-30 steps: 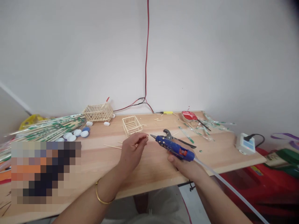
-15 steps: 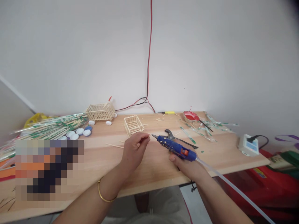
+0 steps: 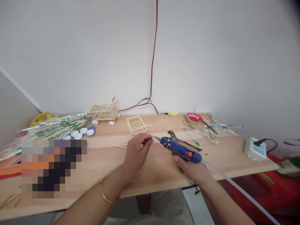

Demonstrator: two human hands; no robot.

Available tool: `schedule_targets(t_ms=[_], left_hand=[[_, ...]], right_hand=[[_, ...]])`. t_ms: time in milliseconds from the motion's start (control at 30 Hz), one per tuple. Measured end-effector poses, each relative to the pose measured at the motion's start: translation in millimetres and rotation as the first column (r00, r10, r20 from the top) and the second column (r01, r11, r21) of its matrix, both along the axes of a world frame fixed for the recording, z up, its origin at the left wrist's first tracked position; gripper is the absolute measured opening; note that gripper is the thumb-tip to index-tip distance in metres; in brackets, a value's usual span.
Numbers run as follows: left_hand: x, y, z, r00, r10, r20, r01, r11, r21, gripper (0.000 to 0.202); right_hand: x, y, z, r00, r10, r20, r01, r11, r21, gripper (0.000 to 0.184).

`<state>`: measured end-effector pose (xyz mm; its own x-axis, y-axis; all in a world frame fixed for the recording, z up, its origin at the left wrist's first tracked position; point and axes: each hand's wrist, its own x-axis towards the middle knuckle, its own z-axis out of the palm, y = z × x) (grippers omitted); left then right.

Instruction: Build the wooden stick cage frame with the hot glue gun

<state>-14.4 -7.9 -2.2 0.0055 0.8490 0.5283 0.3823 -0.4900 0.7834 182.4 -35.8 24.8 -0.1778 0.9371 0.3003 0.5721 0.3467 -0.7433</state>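
My right hand is wrapped around a blue hot glue gun, its metal nozzle pointing left and a long clear glue stick trailing from its back. My left hand pinches a tiny pale piece, probably a bit of wooden stick, mostly hidden by the fingertips. The nozzle tip is right at that piece; whether they touch I cannot tell. Just beyond my left hand stands a small open basket of glued sticks. Dark-handled cutters lie behind the glue gun.
A larger stick cart stands at the back left, near white bottle caps and bundled packaged sticks. Toward the back right are a red-lined dish, torn wrappers and a yellow-handled screwdriver. A power socket box sits at the right edge.
The glue gun's nozzle has come slightly closer to the piece in my left fingers. The whole scene has shifted a little to the right in view.
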Motion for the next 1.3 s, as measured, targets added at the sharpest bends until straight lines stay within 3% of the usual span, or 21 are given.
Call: schedule_targets(t_ms=[167, 400, 900, 1167, 1300], left_hand=[[-0.7, -0.2, -1.2, 1.0, 0.001, -0.01, -0.001, 1.0, 0.008, 0.008], [-0.5, -0.6, -1.1, 1.0, 0.005, -0.029, -0.004, 1.0, 0.028, 0.008], [-1.1, -1.5, 0.2, 0.997, 0.009, -0.077, -0.003, 0.997, 0.083, 0.008], [-1.1, -1.6, 1.3, 0.995, 0.014, -0.103, 0.0, 0.992, 0.128, 0.008], [-1.0, -1.8, 3.2, 0.994, 0.019, -0.112, -0.004, 0.992, 0.129, 0.008]], right_hand=[[-1.0, -0.7, -0.6, 0.999, 0.002, -0.034, -0.004, 0.998, -0.055, 0.031], [1.2, 1.0, -6.2, 0.998, 0.006, -0.06, -0.007, 1.0, -0.028, 0.032], [-1.1, -1.0, -1.7, 0.997, -0.044, -0.071, 0.039, 0.997, -0.063, 0.03], [1.3, -0.6, -0.8, 0.999, -0.014, -0.036, 0.012, 0.999, -0.045, 0.026], [2.2, -0.1, -1.7, 0.999, 0.027, -0.043, -0.028, 0.999, -0.024, 0.035]])
